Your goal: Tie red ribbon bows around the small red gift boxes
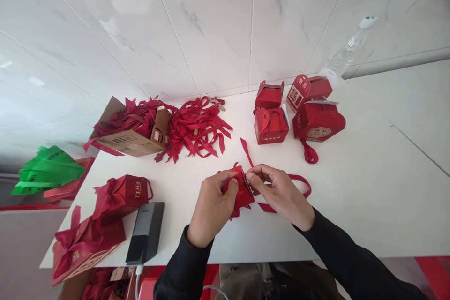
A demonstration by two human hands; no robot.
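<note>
A small red gift box (245, 191) is held just above the white table, in the middle of the view. My left hand (214, 204) is closed around its left side, thumb on top. At the box's right edge, my right hand (276, 190) has thumb and fingers pinched together on the cardboard; the exact grip is partly hidden. A dark red ribbon (300, 180) lies on the table, looping out from under my right hand. One of its ends (246, 151) points away beyond my fingers.
A cardboard box (135, 144) overflows with red ribbons, beside a loose ribbon pile (197, 126). Several red gift boxes (272, 126) stand at the back right, near a clear bottle (348, 51). Ribbon-tied boxes (121, 194) and a power bank (146, 232) with a cable are at left.
</note>
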